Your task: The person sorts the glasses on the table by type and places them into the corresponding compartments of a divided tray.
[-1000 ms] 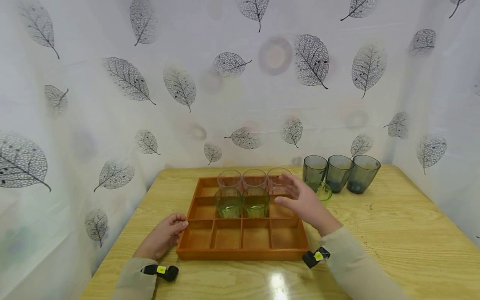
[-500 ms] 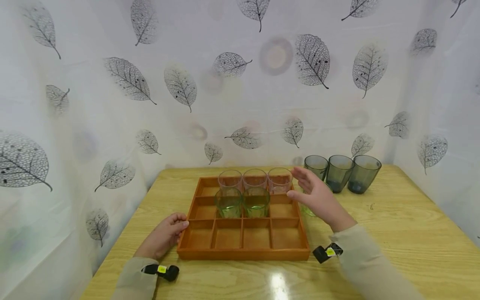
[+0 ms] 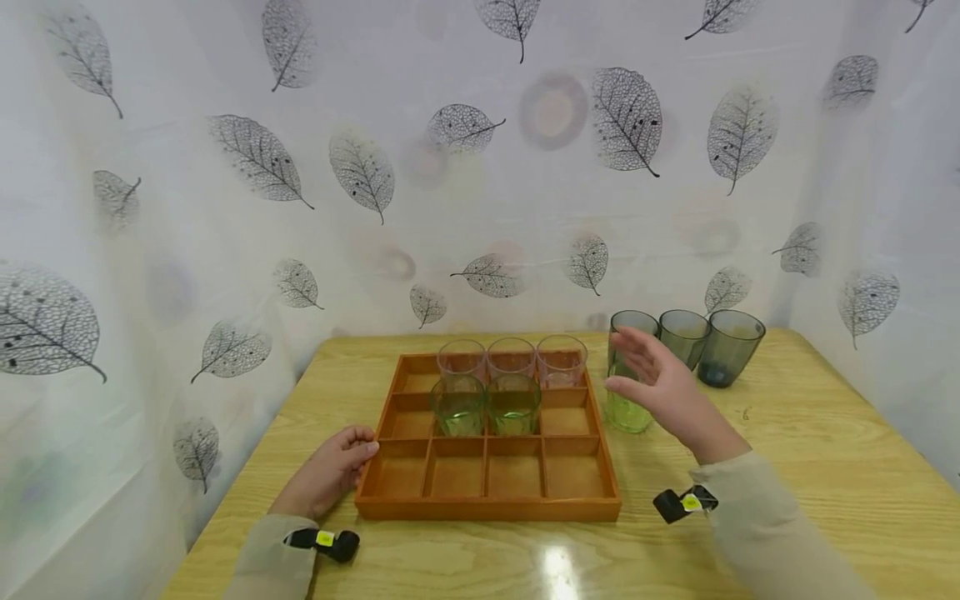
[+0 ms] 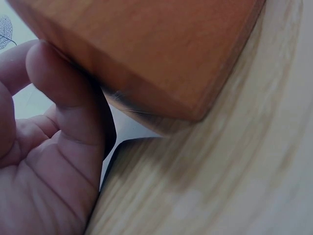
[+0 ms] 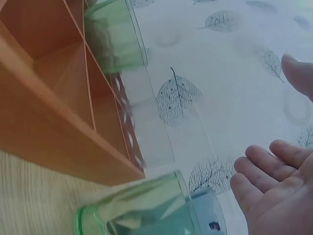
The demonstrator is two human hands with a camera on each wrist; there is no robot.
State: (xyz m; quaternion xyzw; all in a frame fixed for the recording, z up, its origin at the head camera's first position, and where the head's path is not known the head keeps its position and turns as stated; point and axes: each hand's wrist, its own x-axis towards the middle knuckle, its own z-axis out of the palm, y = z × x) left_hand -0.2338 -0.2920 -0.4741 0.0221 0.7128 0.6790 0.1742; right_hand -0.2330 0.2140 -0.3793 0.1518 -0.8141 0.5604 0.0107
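Observation:
My left hand (image 3: 326,471) holds the left edge of a brown wooden divided tray (image 3: 487,508), thumb by its rim; the left wrist view shows curled fingers (image 4: 68,93) against the tray's side. To the right, my right hand (image 3: 671,400) is spread with nothing in it, in front of a green glass (image 3: 628,417) standing beside the tray and partly covered by the hand in the head view. In the right wrist view that green glass (image 5: 142,210) appears below the tray's corner. Three pinkish clear glasses (image 3: 562,367) occupy back compartments; two green glasses (image 3: 513,408) sit in the middle row.
Three smoky grey glasses (image 3: 729,350) stand in a row at the back right of the wooden table (image 3: 810,450). A leaf-printed white curtain (image 3: 480,208) hangs behind and along both sides.
My right hand has moved right, from the back-right pinkish glass out past the tray's edge to the green glass. The left hand keeps its place on the tray.

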